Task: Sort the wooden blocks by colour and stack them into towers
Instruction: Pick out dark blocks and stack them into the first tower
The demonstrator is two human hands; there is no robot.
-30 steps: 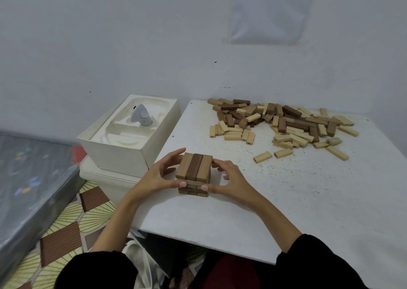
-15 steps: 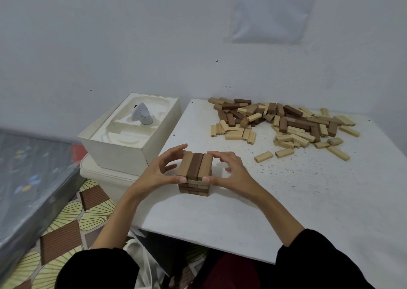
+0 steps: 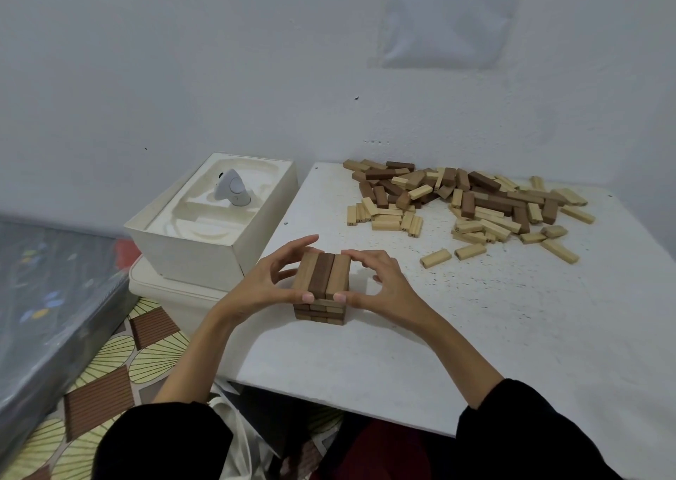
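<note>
At frame centre, on the bench (image 3: 475, 333), a short tower (image 3: 322, 293) of mixed brown blocks is gripped at its top layer by the left hand (image 3: 263, 285) and right hand (image 3: 384, 285). Loose blocks (image 3: 464, 201) are heaped at upper right. Left of centre, a small grey device (image 3: 232, 189) is held in an open white box (image 3: 190, 253).

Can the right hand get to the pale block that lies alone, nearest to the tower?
Probably yes. The pale block lies on bare table just beyond the right hand, with nothing between them. That hand pinches the top layer of the tower, so it must let go first.
</note>
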